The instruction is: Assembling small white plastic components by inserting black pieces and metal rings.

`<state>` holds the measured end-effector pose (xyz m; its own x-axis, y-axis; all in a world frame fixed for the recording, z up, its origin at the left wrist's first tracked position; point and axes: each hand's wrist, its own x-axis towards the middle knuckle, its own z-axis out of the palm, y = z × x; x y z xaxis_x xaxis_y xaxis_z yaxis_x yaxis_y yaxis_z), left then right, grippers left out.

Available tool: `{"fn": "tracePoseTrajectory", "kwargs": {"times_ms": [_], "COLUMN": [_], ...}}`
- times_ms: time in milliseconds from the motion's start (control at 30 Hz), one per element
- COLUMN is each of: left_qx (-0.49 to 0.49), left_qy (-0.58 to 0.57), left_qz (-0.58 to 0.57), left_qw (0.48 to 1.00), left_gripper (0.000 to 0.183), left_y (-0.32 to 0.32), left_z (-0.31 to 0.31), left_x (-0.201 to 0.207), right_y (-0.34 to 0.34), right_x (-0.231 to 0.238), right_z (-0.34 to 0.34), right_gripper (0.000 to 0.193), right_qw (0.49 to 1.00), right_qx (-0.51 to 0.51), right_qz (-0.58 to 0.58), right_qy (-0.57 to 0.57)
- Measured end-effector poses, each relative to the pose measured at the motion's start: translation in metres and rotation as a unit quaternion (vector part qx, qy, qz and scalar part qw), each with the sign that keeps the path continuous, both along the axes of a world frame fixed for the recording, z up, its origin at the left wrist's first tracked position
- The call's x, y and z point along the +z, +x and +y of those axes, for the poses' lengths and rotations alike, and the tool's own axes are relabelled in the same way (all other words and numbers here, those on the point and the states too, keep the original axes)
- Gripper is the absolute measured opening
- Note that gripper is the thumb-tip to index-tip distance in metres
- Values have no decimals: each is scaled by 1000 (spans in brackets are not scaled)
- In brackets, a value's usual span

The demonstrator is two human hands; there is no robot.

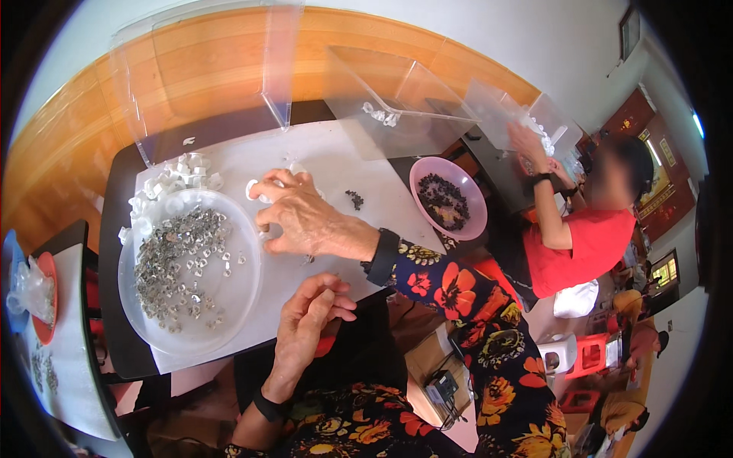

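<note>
My right hand (305,215) reaches in from the right over the white sheet (374,172). Its fingers are curled but apart, close to a few white plastic pieces (259,191) that it partly covers. Lower down, at the table's near edge, my left hand (309,324) is closed, thumb against the fingers; I cannot make out anything in it. Left of both hands, a large round clear tray (248,305) holds many small grey metal pieces (187,259). White plastic pieces (179,175) lie heaped behind the tray. A small group of dark pieces (354,200) lies right of my right hand.
A pink bowl (477,179) of dark parts stands at the right. Clear plastic boxes (382,99) line the back, one (214,76) tall at left. Beyond, a person in a red shirt (584,244) raises their hands. Another table (69,305) with a red bowl (46,263) is far left.
</note>
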<state>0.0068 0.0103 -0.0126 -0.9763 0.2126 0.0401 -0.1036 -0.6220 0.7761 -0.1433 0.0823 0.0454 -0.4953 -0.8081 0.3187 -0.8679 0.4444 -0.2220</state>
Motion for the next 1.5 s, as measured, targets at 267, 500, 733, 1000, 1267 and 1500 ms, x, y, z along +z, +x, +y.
{"fn": "tracePoseTrajectory", "kwargs": {"times_ms": [267, 500, 733, 1000, 1267, 1500], "left_qx": [68, 109, 75, 58, 53, 78], "left_qy": [38, 0, -9, -30, -16, -15], "left_qz": [-3, 6, -10, -18, -4, -8], "left_qw": [997, 994, 997, 998, 998, 997], "left_gripper": [27, 24, 22, 26, 24, 25], "left_y": [4, -4, -5, -2, -3, -4], "left_z": [-2, 2, 2, 0, -2, 5], "left_x": [4, 6, 9, 10, 3, 5], "right_y": [28, 72, 81, 84, 85, 87], "right_x": [13, -17, -33, -34, -38, -36], "right_z": [42, 80, 90, 95, 95, 97], "right_gripper": [13, 18, 16, 12, 11, 13], "right_qw": [997, 955, 903, 887, 889, 889], "right_qx": [-32, -35, -65, -67, -47, -43], "right_qz": [-17, -203, -236, -288, -277, -286], "right_qy": [-75, -216, -354, -356, -363, -354]}}
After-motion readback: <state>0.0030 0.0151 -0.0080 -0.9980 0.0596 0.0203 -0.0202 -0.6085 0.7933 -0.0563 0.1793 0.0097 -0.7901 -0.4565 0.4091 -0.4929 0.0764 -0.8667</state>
